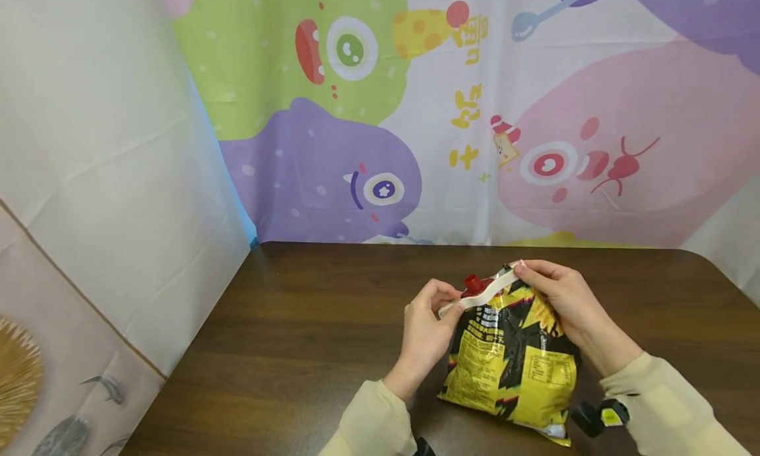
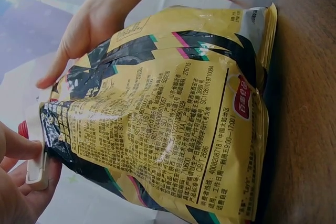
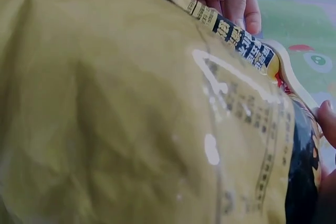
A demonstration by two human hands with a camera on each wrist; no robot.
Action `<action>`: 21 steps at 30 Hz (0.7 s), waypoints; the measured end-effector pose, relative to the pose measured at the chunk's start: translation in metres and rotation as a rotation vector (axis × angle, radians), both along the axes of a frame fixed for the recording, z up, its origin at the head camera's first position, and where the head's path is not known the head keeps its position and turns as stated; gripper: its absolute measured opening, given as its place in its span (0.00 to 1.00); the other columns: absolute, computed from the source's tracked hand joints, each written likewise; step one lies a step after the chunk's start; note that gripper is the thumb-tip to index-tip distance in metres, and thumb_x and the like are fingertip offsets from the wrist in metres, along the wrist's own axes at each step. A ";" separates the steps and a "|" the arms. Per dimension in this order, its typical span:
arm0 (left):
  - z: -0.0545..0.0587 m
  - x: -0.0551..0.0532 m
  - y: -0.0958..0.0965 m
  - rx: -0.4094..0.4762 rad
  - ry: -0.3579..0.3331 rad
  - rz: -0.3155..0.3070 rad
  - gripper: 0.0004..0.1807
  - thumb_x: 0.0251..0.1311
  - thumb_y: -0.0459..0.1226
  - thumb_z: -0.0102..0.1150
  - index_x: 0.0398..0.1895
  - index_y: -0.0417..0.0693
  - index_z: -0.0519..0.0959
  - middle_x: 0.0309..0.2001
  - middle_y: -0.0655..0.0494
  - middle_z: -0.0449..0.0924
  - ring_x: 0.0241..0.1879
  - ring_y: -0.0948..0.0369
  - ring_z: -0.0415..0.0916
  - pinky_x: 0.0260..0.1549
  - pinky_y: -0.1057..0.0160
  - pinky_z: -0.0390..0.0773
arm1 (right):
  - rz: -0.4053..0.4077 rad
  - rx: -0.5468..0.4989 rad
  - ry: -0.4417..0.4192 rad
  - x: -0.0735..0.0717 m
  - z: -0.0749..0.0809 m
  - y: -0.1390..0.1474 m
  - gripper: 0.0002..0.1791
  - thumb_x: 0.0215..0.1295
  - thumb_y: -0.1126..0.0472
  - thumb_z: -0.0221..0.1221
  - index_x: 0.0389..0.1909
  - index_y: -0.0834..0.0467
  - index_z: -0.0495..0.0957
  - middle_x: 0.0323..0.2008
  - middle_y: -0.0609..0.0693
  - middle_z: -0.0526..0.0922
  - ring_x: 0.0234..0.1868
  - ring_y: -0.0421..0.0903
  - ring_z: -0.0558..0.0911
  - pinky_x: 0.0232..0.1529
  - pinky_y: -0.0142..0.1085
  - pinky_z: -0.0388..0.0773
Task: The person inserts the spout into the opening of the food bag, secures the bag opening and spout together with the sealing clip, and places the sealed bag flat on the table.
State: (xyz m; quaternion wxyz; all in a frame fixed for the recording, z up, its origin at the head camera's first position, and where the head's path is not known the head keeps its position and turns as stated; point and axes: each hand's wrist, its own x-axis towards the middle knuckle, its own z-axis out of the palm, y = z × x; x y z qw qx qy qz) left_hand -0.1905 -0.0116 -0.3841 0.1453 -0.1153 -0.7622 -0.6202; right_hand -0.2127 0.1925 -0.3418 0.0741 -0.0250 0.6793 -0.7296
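Observation:
A yellow and black snack bag stands on the table, its printed back towards me. Across its top edge lies a white bag clip with a red spout on its far side. My left hand pinches the clip's left end between thumb and fingers. At the upper right corner, my right hand pinches the other end with the bag's edge. In the left wrist view, the clip's white end sits between thumb and fingers. The bag's bulging side fills most of the right wrist view.
The dark brown wooden table extends around the bag. Behind it hangs a curtain with cartoon figures, and a pale cloth hangs at the left. A black wrist device is by the right sleeve, close to the bag.

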 end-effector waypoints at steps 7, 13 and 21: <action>0.001 0.000 0.000 0.008 0.003 0.001 0.08 0.51 0.28 0.61 0.31 0.49 0.76 0.33 0.57 0.83 0.30 0.68 0.77 0.24 0.71 0.71 | -0.002 -0.034 -0.017 -0.002 0.001 -0.001 0.04 0.59 0.54 0.59 0.30 0.44 0.83 0.27 0.39 0.83 0.25 0.37 0.81 0.27 0.31 0.78; 0.001 -0.001 -0.001 0.004 0.011 0.000 0.08 0.50 0.28 0.61 0.31 0.48 0.76 0.34 0.57 0.83 0.30 0.69 0.77 0.25 0.72 0.71 | 0.001 -0.030 0.021 -0.002 0.002 -0.001 0.04 0.59 0.56 0.59 0.30 0.46 0.82 0.28 0.38 0.83 0.25 0.37 0.81 0.26 0.31 0.78; 0.001 -0.004 -0.004 0.008 0.011 -0.009 0.08 0.50 0.28 0.61 0.31 0.48 0.76 0.33 0.56 0.83 0.29 0.70 0.76 0.20 0.73 0.68 | 0.004 -0.041 0.020 -0.002 0.003 -0.004 0.04 0.59 0.56 0.59 0.30 0.47 0.82 0.27 0.39 0.82 0.25 0.36 0.81 0.26 0.31 0.78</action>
